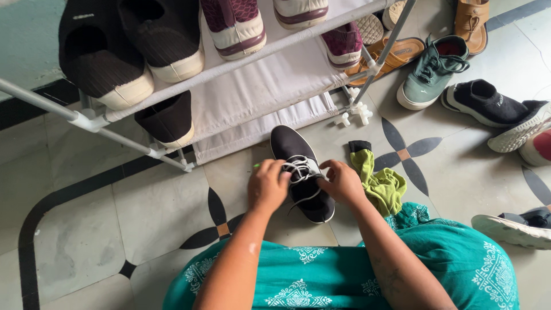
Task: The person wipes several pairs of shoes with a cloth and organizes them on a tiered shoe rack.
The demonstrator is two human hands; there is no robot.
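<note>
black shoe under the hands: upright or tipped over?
Upright. The black shoe sits sole-down on the floor, laces facing up, with the left hand and right hand both at its white laces.

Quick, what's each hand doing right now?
Left hand: closed on the white laces of the black shoe.
Right hand: pinching the same laces.

Soft even daylight, faint shadows, sharp.
</note>
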